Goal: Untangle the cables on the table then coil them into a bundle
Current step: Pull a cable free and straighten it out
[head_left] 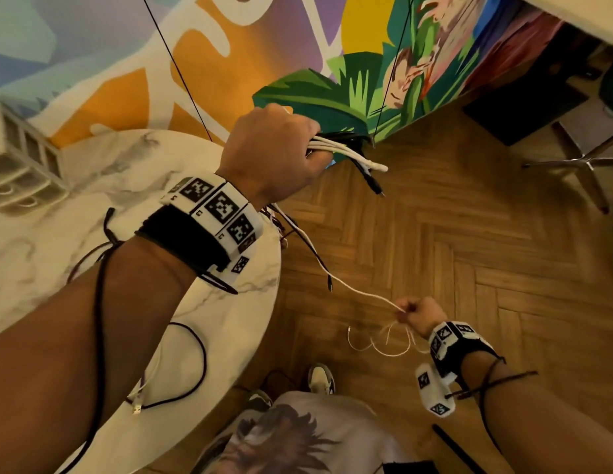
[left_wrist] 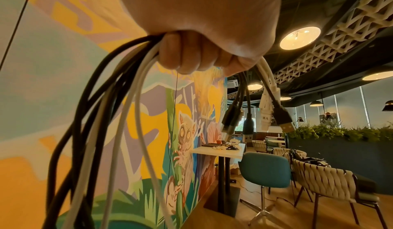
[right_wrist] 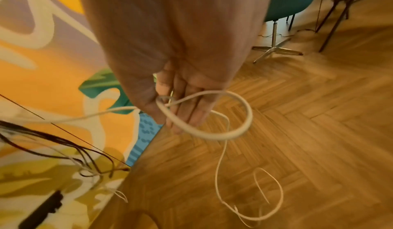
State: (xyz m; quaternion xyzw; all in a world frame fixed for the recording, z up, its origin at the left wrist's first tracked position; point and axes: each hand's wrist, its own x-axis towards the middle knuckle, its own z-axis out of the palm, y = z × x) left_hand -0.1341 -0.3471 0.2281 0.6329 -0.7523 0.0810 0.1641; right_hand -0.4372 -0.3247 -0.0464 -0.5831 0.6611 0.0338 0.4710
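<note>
My left hand (head_left: 281,155) is raised above the table edge and grips a bunch of black and white cables (head_left: 346,148); their plug ends (left_wrist: 266,115) stick out past the fist (left_wrist: 199,54) and the long runs (left_wrist: 102,123) hang down below it. One thin white cable (head_left: 349,289) runs from that bunch down to my right hand (head_left: 412,314), held low over the floor. The right hand (right_wrist: 180,108) pinches this white cable (right_wrist: 234,132), which loops once around the fingers and dangles in loose curls (right_wrist: 266,199) beneath.
A round white marble table (head_left: 58,241) lies at left with a black cable (head_left: 195,364) and a white plug on it. Painted mural wall (head_left: 229,46) behind. Herringbone wood floor (head_left: 469,251), a chair base (head_left: 578,165) at right, my shoes (head_left: 320,378) below.
</note>
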